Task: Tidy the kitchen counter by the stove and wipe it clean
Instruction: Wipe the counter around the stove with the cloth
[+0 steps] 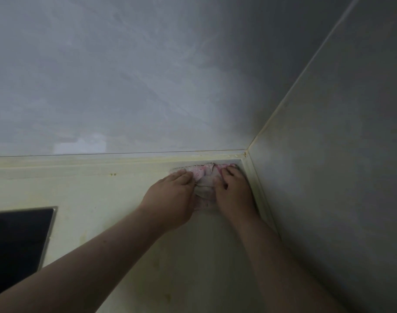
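Observation:
A pink and white cloth [205,185] lies bunched in the far right corner of the cream counter [107,199]. My left hand [172,199] presses on the cloth's left part, its fingers laid over the fabric. My right hand [234,193] presses on the right part, close to the raised edge by the side wall, with its fingertips at the corner. Much of the cloth is hidden under both hands.
The black glass stove top [16,247] sits at the left, set into the counter. A grey tiled back wall [147,75] and a grey side wall [339,154] meet at the corner. A raised cream ledge [80,164] runs along the back wall, with small stains.

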Demonstrator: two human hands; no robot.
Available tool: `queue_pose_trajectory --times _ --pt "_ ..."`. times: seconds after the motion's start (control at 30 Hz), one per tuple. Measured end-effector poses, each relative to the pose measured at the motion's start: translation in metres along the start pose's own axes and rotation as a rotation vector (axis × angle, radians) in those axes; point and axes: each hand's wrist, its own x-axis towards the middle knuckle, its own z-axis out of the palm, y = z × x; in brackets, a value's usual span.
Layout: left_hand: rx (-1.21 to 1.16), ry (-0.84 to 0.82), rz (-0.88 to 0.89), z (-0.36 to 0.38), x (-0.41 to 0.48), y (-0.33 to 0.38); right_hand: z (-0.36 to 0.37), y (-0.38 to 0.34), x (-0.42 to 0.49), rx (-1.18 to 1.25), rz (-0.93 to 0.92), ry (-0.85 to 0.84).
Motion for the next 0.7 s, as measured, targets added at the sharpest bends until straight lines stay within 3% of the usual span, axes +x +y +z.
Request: queue_pose_trajectory --times 0.43,0.7 --pt "-0.077 0.113 -0.020 -0.004 -0.019 -0.028 0.005 -0.014 -0.004 -0.005 -0.113 -0.131" --pt "-0.108 0.079 -0.087 -0.010 -0.034 -0.050 0.009 -0.031 -0.008 -0.005 -0.198 -0.188"
